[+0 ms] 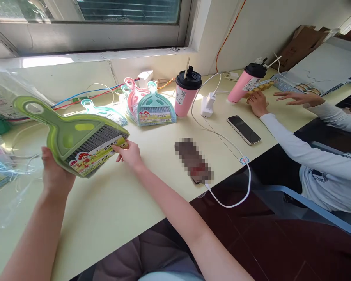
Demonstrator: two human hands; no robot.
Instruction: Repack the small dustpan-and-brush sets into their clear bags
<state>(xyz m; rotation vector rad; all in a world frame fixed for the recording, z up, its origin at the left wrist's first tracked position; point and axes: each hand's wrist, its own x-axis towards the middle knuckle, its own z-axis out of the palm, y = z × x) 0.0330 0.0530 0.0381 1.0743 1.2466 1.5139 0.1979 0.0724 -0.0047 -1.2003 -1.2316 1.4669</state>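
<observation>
2 forearms (175,212) converging — left hand (55,171) clasping dustpan (61,134), right hand (131,155) half-open, touching label (96,158)

Your green dustpan (73,134) has a label (98,156) starting 桌扫, rest is kinda blurry. Left pink cup (183,103)'s sticker (181,95) shows a QR code, text too tiny.

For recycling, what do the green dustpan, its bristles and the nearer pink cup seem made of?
Green dustpan: probably moulded plastic, smooth with a soft sheen. Bristles: likely synthetic, thin, grey and straight. Pink cup: coated paper or plastic, satin-looking; its smooth sides don't settle which.
</observation>
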